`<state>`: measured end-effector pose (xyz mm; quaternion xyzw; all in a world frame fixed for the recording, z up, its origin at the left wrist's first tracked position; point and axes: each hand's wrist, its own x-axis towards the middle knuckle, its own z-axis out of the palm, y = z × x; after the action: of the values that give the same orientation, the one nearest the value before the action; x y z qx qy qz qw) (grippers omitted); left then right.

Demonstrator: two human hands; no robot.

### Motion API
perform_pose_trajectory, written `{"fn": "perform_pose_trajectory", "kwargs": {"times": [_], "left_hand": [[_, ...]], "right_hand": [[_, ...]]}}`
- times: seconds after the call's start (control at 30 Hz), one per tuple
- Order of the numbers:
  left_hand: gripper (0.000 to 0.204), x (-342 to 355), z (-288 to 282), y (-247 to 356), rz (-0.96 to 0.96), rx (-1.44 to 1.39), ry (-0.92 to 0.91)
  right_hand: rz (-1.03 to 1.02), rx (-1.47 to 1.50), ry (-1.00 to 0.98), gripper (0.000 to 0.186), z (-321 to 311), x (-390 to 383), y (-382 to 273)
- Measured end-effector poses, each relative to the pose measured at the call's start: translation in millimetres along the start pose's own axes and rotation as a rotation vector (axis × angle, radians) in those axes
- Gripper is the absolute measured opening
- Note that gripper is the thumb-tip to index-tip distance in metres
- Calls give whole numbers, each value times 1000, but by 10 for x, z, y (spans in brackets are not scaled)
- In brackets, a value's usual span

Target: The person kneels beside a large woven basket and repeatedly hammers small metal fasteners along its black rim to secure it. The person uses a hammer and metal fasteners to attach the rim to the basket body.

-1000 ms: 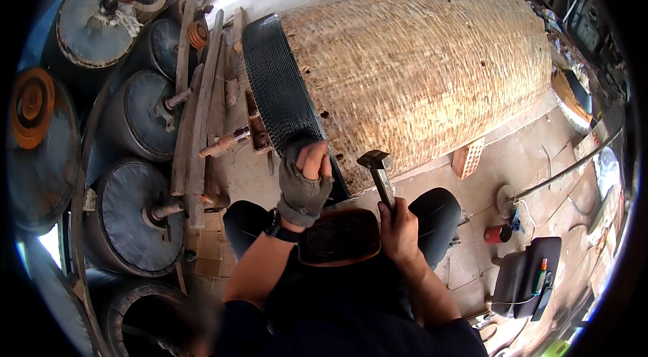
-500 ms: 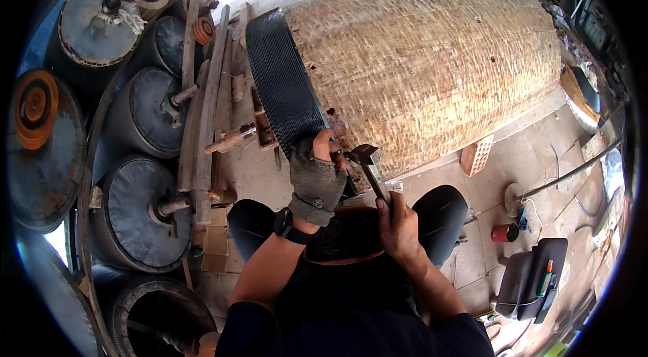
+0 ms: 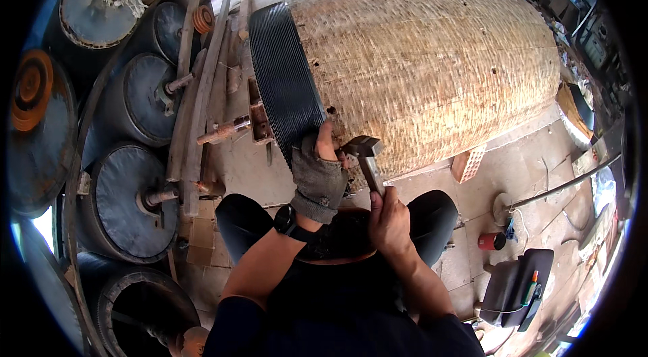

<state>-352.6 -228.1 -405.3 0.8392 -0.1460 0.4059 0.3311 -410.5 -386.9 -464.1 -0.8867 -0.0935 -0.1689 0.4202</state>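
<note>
Head view, right hand (image 3: 391,222): bare fingers clamped on the handle of a hammer (image 3: 369,166), its head just beside the left fingers.
Left hand (image 3: 317,185): gloved, at the near end of the black ribbed band (image 3: 282,63); whether its fingers pinch anything, I cannot tell.
Band: wrapped around the left end of the wooden drum (image 3: 432,73).

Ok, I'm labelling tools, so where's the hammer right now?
In the head view, the hammer is just right of centre, gripped in the right hand, beside the gloved left hand at the near side of the tan drum.
</note>
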Motion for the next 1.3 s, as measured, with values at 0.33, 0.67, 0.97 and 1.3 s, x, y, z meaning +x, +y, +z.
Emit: {"fn": "perform_pose_trajectory", "kwargs": {"times": [0.33, 0.67, 0.97, 1.3], "left_hand": [[32, -1226, -266, 8, 149, 334, -706], [24, -1592, -58, -39, -4, 165, -784], [22, -1604, 16, 146, -494, 71, -702], [24, -1691, -60, 76, -526, 81, -788]], "right_hand": [[-52, 79, 31, 21, 59, 41, 94], [-88, 62, 28, 25, -30, -6, 66], [-80, -82, 93, 29, 137, -1, 114], [-179, -65, 257, 27, 154, -48, 111]]}}
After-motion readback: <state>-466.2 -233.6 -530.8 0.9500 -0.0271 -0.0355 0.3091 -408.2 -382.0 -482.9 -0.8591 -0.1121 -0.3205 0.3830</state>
